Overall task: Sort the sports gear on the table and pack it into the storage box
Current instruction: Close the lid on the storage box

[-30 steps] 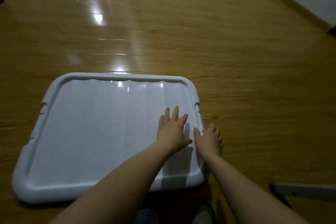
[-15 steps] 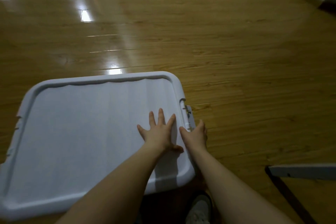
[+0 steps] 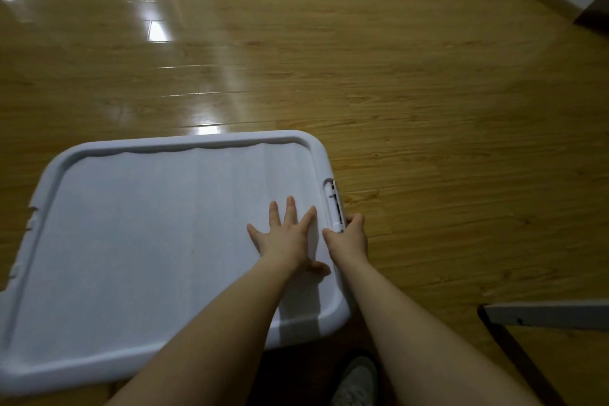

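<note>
While left hand [image 3: 286, 237] presses, lid [image 3: 131, 241] covers box

**Open floor on the far and right sides, lid and table leg close in**

A white storage box lid [image 3: 158, 241] fills the area from 7 to 11 o'clock, with the left hand [image 3: 286, 241] flat on it and the right hand [image 3: 349, 237] gripping its side latch [image 3: 336, 204]. Bare wooden floor [image 3: 428, 109] lies open from 11 to 3 o'clock. A table leg [image 3: 547, 315] blocks 4 o'clock; a shoe [image 3: 356, 382] sits at 6.
</note>
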The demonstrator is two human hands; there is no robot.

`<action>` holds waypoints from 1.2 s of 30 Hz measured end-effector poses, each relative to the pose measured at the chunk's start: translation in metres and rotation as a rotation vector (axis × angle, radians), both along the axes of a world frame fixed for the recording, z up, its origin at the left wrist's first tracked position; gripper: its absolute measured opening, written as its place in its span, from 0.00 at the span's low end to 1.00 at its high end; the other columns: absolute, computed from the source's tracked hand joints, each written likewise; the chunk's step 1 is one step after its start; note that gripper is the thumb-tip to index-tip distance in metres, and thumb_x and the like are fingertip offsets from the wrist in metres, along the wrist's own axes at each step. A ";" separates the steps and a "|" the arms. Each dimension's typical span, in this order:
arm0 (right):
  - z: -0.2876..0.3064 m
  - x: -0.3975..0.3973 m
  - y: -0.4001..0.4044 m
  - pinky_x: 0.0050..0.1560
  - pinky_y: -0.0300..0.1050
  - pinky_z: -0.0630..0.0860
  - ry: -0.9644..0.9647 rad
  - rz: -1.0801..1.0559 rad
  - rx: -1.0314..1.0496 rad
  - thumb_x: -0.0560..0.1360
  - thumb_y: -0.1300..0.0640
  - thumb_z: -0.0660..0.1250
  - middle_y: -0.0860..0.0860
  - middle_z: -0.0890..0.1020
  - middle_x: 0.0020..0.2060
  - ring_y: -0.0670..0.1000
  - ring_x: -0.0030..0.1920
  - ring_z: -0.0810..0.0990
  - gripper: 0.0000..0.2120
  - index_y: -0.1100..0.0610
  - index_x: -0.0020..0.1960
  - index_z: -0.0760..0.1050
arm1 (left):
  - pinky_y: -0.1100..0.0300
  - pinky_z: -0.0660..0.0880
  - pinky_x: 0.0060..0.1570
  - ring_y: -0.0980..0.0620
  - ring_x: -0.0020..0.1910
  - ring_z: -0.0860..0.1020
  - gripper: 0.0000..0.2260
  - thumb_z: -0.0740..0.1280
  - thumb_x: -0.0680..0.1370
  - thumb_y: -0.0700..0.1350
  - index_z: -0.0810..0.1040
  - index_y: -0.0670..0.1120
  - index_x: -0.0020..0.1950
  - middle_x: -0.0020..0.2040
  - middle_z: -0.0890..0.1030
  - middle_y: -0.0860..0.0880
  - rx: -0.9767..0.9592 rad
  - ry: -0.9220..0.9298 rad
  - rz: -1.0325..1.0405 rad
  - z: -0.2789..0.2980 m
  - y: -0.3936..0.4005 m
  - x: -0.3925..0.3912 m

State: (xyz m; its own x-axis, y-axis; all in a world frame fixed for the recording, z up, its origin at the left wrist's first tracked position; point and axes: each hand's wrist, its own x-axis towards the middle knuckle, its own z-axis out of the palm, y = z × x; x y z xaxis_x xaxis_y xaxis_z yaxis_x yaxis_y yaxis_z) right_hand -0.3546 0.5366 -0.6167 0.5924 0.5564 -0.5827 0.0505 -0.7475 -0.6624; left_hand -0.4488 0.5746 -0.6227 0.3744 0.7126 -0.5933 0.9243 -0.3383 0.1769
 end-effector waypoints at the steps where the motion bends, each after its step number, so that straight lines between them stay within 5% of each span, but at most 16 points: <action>1: 0.001 0.001 0.001 0.44 0.43 0.71 -0.013 0.005 -0.004 0.76 0.63 0.64 0.58 0.75 0.59 0.54 0.54 0.77 0.19 0.57 0.64 0.62 | 0.28 0.47 0.67 0.40 0.75 0.34 0.53 0.71 0.64 0.69 0.39 0.60 0.77 0.77 0.34 0.48 -0.001 -0.001 0.003 -0.001 0.000 0.001; 8: -0.008 -0.008 -0.001 0.52 0.46 0.69 -0.172 -0.021 -0.028 0.76 0.57 0.64 0.51 0.78 0.54 0.56 0.60 0.73 0.10 0.51 0.55 0.67 | 0.29 0.47 0.67 0.40 0.76 0.35 0.52 0.70 0.66 0.68 0.38 0.60 0.77 0.77 0.34 0.48 0.018 -0.001 -0.007 -0.001 -0.001 0.001; 12: -0.010 -0.012 0.002 0.41 0.42 0.65 -0.111 -0.142 -0.007 0.76 0.60 0.64 0.53 0.77 0.54 0.58 0.57 0.75 0.10 0.50 0.53 0.67 | 0.29 0.47 0.68 0.41 0.76 0.34 0.51 0.69 0.66 0.68 0.38 0.60 0.77 0.78 0.34 0.48 0.027 -0.012 -0.015 0.001 -0.002 -0.002; 15: -0.009 -0.016 0.002 0.49 0.45 0.68 -0.141 -0.116 -0.021 0.76 0.59 0.64 0.52 0.77 0.56 0.57 0.59 0.74 0.10 0.51 0.56 0.69 | 0.30 0.47 0.68 0.41 0.76 0.35 0.50 0.69 0.67 0.68 0.40 0.60 0.77 0.78 0.36 0.48 0.026 -0.033 -0.037 0.003 -0.001 -0.006; 19: -0.001 -0.020 -0.001 0.69 0.50 0.62 -0.455 0.076 -0.107 0.76 0.58 0.64 0.51 0.69 0.67 0.54 0.68 0.66 0.20 0.53 0.66 0.68 | 0.39 0.56 0.72 0.46 0.78 0.47 0.43 0.73 0.71 0.56 0.48 0.57 0.78 0.79 0.46 0.50 0.020 -0.170 -0.045 0.013 0.010 -0.029; 23: 0.015 -0.051 0.005 0.68 0.47 0.58 -0.638 0.206 0.012 0.75 0.59 0.63 0.52 0.67 0.68 0.53 0.68 0.63 0.19 0.55 0.66 0.68 | 0.51 0.65 0.68 0.48 0.74 0.60 0.33 0.69 0.75 0.46 0.58 0.54 0.76 0.77 0.58 0.50 0.110 -0.293 0.126 0.024 0.022 -0.080; 30: 0.031 -0.166 0.040 0.67 0.41 0.62 -0.516 0.565 0.159 0.78 0.57 0.62 0.49 0.69 0.67 0.50 0.66 0.66 0.17 0.52 0.67 0.68 | 0.54 0.65 0.68 0.49 0.72 0.64 0.25 0.64 0.79 0.43 0.62 0.50 0.75 0.75 0.64 0.49 0.223 -0.374 0.362 0.033 0.027 -0.190; 36: 0.022 -0.266 0.064 0.74 0.47 0.55 -0.350 0.874 0.116 0.77 0.58 0.63 0.51 0.59 0.75 0.53 0.74 0.57 0.27 0.51 0.74 0.60 | 0.53 0.62 0.70 0.47 0.72 0.63 0.22 0.61 0.80 0.43 0.62 0.44 0.74 0.73 0.65 0.46 0.329 -0.306 0.623 0.030 0.035 -0.303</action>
State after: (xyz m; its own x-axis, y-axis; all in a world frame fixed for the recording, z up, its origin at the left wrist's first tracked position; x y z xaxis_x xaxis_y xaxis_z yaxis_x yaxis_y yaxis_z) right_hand -0.6202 0.6003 -0.5948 0.0689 0.9288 -0.3641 0.7709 -0.2812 -0.5715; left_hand -0.7521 0.6095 -0.5928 -0.0406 0.9676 -0.2491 0.8873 0.1496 0.4363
